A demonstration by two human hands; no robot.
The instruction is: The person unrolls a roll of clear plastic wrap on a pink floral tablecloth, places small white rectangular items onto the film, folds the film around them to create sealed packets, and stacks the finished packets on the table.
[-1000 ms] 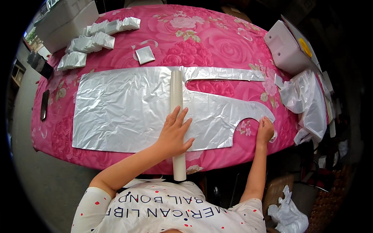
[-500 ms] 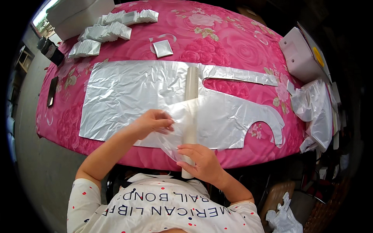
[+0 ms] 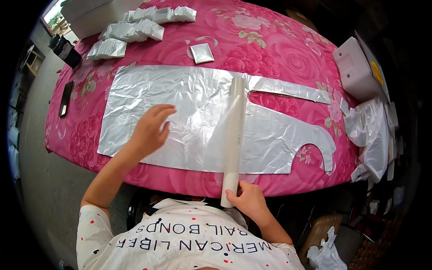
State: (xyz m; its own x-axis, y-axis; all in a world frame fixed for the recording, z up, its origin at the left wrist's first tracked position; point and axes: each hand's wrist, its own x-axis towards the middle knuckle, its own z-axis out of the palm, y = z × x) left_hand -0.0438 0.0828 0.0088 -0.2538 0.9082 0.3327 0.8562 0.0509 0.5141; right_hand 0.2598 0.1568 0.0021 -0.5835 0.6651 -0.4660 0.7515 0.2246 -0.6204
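Note:
A large silver plastic sheet (image 3: 148, 99), cut like an apron with a strap and a curved notch at the right, lies flat and creased. Across it lies a long pale roll (image 3: 234, 144), its near end jutting past the table edge. Thin clear film shows around the roll and partly over the sheet on its left; where the film ends I cannot tell. My right hand (image 3: 249, 199) grips the near end of the roll between thumb and fingers. Over the left part of the sheet is my left hand (image 3: 152, 129), fingers spread and holding nothing.
Behind the sheet lie a folded silver packet (image 3: 202, 53) and rows of similar packets (image 3: 135, 31) beside a white foam box (image 3: 96, 18). A black bottle (image 3: 65, 51) and dark flat object (image 3: 65, 99) are at left. At right are a pale bin (image 3: 357, 69) and plastic bags (image 3: 369, 135).
My left hand has let go of the clear film and moved left and away from me. My right hand has slid to the roll's near end. The whole view has shifted slightly.

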